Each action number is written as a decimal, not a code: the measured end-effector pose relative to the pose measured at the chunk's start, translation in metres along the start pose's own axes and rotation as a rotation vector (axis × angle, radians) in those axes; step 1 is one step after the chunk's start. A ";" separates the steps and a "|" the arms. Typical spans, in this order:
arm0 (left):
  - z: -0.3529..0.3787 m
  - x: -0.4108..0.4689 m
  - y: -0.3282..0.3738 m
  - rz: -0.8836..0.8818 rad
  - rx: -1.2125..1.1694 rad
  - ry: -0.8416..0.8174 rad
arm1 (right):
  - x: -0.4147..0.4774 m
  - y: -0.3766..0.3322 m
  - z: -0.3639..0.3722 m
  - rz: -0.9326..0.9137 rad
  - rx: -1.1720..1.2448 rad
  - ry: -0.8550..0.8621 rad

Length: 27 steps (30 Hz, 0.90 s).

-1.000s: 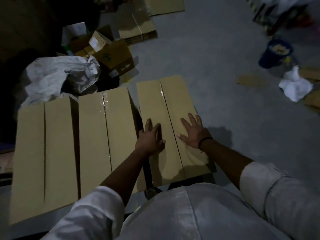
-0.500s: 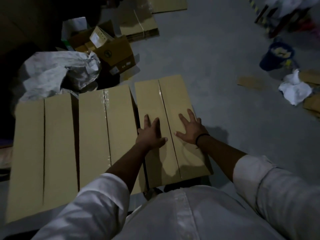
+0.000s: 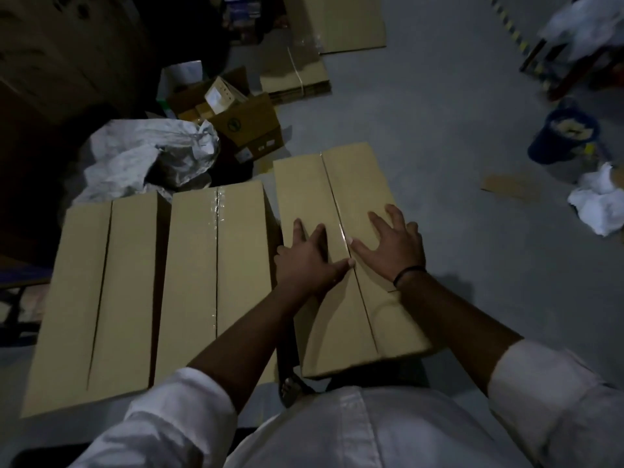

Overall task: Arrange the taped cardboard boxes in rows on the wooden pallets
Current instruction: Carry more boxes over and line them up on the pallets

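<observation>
From where I sit, the left box lies left of the middle box, parallel to it, with a narrow dark slot between them. To the right of the middle box is the right box, its long axis running away from me like the middle box's. Its far end juts past the middle box's far end, and the gap between them looks wider at my end. My left hand lies flat on its top, fingers straight and slightly apart, on the half nearer the middle box. My right hand presses palm-down across the taped seam, fingers spread wide. I judge the box must slide left to close on the middle box. I cannot make out the pallet underneath
</observation>
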<state>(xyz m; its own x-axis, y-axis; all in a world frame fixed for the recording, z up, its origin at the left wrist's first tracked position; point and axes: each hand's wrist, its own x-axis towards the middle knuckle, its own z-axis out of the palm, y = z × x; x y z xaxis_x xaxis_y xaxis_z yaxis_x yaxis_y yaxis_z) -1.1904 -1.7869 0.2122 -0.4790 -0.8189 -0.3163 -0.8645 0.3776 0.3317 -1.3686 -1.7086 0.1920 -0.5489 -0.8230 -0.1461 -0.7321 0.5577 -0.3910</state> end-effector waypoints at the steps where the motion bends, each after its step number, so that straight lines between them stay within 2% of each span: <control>1: -0.007 -0.003 0.007 -0.014 -0.005 0.034 | 0.001 -0.002 -0.010 -0.020 -0.002 0.013; 10: -0.070 -0.045 0.041 -0.109 -0.023 0.335 | -0.016 -0.039 -0.089 -0.210 0.020 0.211; 16: -0.112 -0.094 0.039 -0.255 0.053 0.554 | -0.030 -0.076 -0.112 -0.419 0.106 0.237; 21: -0.113 -0.154 0.016 -0.472 0.046 0.660 | -0.057 -0.114 -0.100 -0.640 0.154 0.194; 27: -0.096 -0.259 0.001 -0.804 0.047 0.734 | -0.127 -0.159 -0.076 -0.903 0.180 0.030</control>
<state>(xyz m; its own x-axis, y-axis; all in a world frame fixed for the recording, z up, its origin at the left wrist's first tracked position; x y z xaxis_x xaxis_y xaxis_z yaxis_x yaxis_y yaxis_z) -1.0527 -1.6161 0.3795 0.4231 -0.8864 0.1876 -0.8968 -0.3803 0.2261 -1.2131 -1.6845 0.3419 0.1886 -0.9330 0.3065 -0.8150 -0.3228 -0.4812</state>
